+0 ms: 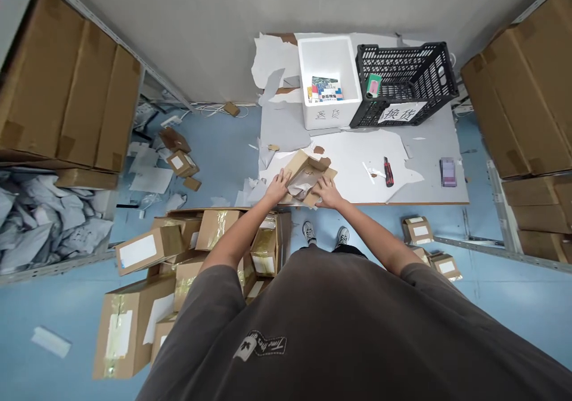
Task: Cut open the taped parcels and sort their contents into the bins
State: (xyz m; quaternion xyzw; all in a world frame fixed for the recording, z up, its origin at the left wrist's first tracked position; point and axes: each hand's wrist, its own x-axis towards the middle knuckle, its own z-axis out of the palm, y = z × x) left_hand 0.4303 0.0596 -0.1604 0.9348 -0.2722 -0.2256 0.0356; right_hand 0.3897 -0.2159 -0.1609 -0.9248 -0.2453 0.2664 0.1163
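A small cardboard box [295,164] rests on the table's front edge with its flaps spread, tilted a little. Crumpled pale paper [304,187] lies inside it. My left hand [279,186] grips the left side of the box. On the opposite side, my right hand [327,191] holds a flap, fingers bent over the cardboard. To the right lies a red and black box cutter [388,172], apart from both hands.
Behind the box stand a white foam bin [330,117] holding books and a black plastic crate [404,85] with a green item [373,85]. A phone [448,172] lies at the table's right. Taped cartons [218,228] crowd the floor at left; loaded shelves flank both sides.
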